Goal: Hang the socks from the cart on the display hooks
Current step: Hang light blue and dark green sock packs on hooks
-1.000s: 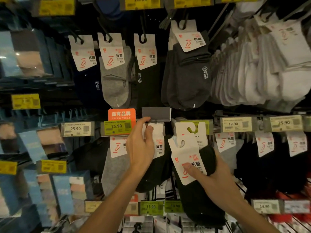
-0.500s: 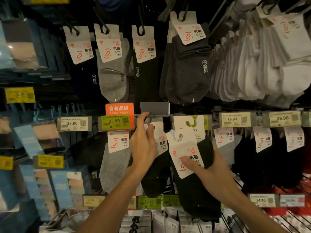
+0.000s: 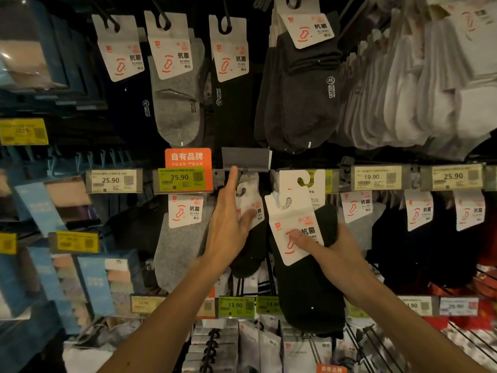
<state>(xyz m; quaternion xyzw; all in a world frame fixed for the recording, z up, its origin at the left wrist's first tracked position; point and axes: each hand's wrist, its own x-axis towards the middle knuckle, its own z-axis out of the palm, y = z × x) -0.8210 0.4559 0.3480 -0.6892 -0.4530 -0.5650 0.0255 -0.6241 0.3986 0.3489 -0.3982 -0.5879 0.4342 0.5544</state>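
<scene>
Gripping a black sock pack (image 3: pixel 309 292) in the right hand (image 3: pixel 341 246) just right of frame centre, thumb pressed on its white card (image 3: pixel 290 224), card top just below the price rail (image 3: pixel 382 177). Reaching up with the left hand (image 3: pixel 228 232) at centre, fingers straight and holding nothing, index tip at the grey label holder (image 3: pixel 245 158), thumb touching a hung card (image 3: pixel 250 205).

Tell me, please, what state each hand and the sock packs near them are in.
Left hand: open, fingers straight, forefinger up at the grey flip-up label holder.
Black sock pack with white header card: off the hook, tilted, held.
Right hand: grips that pack, thumb on its card.
Dark sock pack with white card: under the left thumb; whether hung, cannot tell.
Light grey sock pack: hanging.
</scene>
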